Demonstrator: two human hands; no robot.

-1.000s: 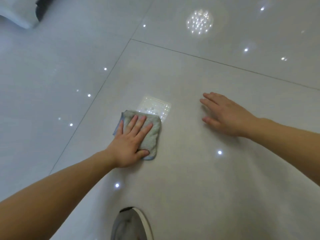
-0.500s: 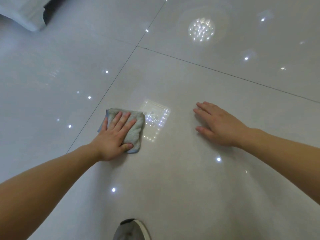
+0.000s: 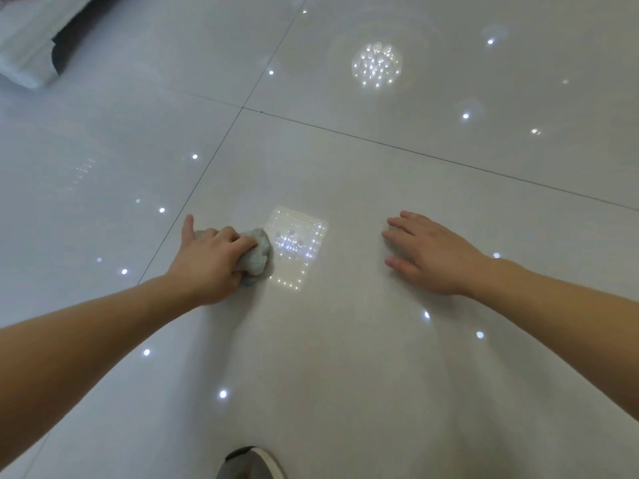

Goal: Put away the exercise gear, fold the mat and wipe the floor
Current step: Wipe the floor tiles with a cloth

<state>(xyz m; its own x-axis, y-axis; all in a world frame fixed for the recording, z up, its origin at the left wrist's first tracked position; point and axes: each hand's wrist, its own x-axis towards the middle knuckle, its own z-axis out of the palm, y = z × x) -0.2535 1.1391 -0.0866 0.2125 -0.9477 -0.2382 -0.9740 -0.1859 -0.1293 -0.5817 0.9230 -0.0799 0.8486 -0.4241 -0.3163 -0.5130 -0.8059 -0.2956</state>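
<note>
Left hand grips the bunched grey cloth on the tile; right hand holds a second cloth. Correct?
No. Head view: the right hand holds nothing; it rests open and flat on the floor. The left hand does grip the bunched grey cloth.

My left hand (image 3: 207, 267), at nine o'clock, grips a bunched grey cloth (image 3: 257, 254) against the glossy pale tiled floor (image 3: 345, 357), with one finger sticking out straight. My right hand (image 3: 428, 254), at three o'clock, lies flat on the tile with its fingers spread, well apart from the cloth. Between them a square light reflection (image 3: 297, 247) sits just beside the cloth. The toe of my shoe (image 3: 252, 464) shows at six o'clock, and a pale furniture edge (image 3: 27, 46) at ten o'clock.
</note>
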